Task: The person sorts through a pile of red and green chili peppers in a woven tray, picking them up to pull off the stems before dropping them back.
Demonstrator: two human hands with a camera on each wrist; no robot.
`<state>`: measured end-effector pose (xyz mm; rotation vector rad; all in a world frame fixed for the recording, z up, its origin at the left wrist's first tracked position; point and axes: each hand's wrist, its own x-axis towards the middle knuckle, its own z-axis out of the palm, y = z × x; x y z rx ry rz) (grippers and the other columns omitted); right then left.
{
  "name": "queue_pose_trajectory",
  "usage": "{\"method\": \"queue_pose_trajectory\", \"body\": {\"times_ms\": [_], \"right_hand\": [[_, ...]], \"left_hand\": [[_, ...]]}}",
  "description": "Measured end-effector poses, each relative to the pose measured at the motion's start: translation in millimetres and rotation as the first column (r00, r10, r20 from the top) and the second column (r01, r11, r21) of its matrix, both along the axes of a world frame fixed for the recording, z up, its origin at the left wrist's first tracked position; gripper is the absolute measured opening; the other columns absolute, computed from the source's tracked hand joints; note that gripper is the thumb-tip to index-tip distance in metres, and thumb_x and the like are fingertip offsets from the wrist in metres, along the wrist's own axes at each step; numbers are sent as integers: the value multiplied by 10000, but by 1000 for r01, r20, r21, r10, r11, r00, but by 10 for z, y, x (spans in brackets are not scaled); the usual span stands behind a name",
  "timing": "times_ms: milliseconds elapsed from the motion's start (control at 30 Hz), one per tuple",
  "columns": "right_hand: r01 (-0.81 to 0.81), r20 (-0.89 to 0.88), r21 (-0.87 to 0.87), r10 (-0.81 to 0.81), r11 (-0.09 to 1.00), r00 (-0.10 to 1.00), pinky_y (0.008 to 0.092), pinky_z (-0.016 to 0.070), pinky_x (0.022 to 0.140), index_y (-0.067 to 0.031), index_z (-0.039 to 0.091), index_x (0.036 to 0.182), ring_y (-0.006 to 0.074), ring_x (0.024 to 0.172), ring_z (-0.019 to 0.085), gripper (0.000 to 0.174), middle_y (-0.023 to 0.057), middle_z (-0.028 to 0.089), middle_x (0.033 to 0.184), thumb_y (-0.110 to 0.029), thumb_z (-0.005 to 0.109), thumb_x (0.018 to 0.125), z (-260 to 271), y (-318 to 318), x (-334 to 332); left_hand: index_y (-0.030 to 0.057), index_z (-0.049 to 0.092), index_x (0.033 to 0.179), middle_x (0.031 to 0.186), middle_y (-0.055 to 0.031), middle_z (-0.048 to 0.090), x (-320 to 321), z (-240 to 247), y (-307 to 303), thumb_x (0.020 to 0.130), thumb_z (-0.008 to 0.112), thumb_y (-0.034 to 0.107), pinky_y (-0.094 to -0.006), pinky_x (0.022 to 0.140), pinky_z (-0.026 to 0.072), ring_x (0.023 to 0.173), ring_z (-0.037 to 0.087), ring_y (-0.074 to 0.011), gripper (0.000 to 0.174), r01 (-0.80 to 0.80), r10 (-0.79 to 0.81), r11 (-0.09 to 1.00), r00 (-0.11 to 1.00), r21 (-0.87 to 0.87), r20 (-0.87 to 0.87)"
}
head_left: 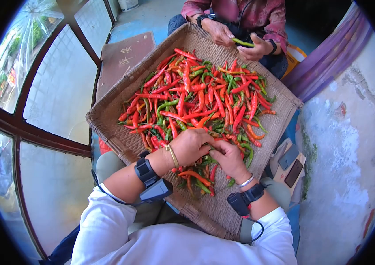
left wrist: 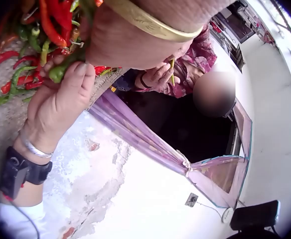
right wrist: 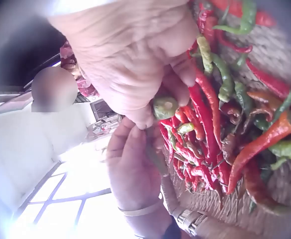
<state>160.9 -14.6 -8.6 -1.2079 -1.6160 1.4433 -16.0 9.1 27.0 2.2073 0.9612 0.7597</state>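
Note:
Low over the near part of a woven basket tray (head_left: 121, 140), my left hand (head_left: 190, 145) and right hand (head_left: 230, 160) meet at the fingertips. Between them is a green chili pepper (left wrist: 57, 74), its blunt end poking out past the right thumb in the left wrist view. In the right wrist view that pepper's cut-looking end (right wrist: 165, 108) shows under the right fingers, with the left hand (right wrist: 135, 174) pinching close beside it. Most of the pepper is hidden by the fingers. Red chili peppers (head_left: 198, 99), mixed with green ones, lie heaped beyond both hands.
Across the tray, another person's hands (head_left: 251, 47) hold a green chili pepper (head_left: 242, 43). Two phones (head_left: 293, 173) lie at the right beside the tray. Framed window panes (head_left: 55, 84) stand at left; a purple curtain (head_left: 333, 57) hangs by the right wall.

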Motion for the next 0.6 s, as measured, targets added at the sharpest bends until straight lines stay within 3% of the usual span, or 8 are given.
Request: {"method": "queue_pose_trajectory", "body": {"times_ms": [33,67,167,267,367,500,567,600], "right_hand": [[30,-74,-97,-38,995,997,207,421,609,-1,568,906,59,665,502,167,8,575,743,-81,599,763,29,18,9],[19,-76,-30,-22,999,997,191,416,614,9,567,909,35,675,480,149,-21,559,750,-75,577,785,52,34,29],[14,-240,-246,-75,969,968,184,408,556,-8,566,898,38,614,479,132,-17,547,715,-79,571,787,86,68,89],[49,-337,-303,-156,952,928,174,395,489,-28,560,891,44,550,479,124,-16,537,680,-111,554,799,81,92,122],[94,-353,-364,-231,926,907,179,392,475,-36,555,895,56,539,486,127,-7,535,676,-117,552,796,47,148,213],[72,-293,-434,-217,898,931,177,399,443,-32,559,885,58,542,510,118,1,550,707,-101,548,789,106,225,368],[59,-319,-451,-223,890,921,184,409,442,-31,554,905,65,541,516,127,11,557,715,-96,537,797,96,302,435],[123,-387,-420,-300,899,872,187,421,448,-31,553,908,71,547,523,126,18,562,718,-100,532,804,107,369,443]], "left_hand": [[21,586,833,753,-130,577,-18,23,11,680,580,39,-344,641,467,710,565,-290,154,23,-24,999,999,-32,-48],[21,586,833,753,-130,577,-20,30,17,680,580,39,-344,641,467,710,565,-290,154,27,-29,999,998,-46,-50],[22,602,848,734,-128,586,-30,58,45,692,576,42,-325,625,466,677,574,-269,159,63,-68,989,997,-131,-38],[17,615,830,683,-101,587,-30,89,39,710,549,25,-271,567,449,623,575,-162,137,-42,71,962,992,-268,102],[5,612,835,611,-69,565,-63,33,92,729,548,33,-252,498,424,534,540,-121,127,-200,211,976,969,-90,132],[-1,608,845,570,-37,533,-89,165,97,751,537,46,-235,479,402,505,495,-78,126,-301,322,925,945,-232,59],[1,607,844,540,-16,495,-96,174,97,767,528,55,-224,467,381,496,450,-53,123,-334,364,912,927,-237,94],[-1,605,840,541,1,489,-89,171,97,770,527,57,-213,461,363,495,430,-48,119,-339,376,911,917,-236,133]]}}
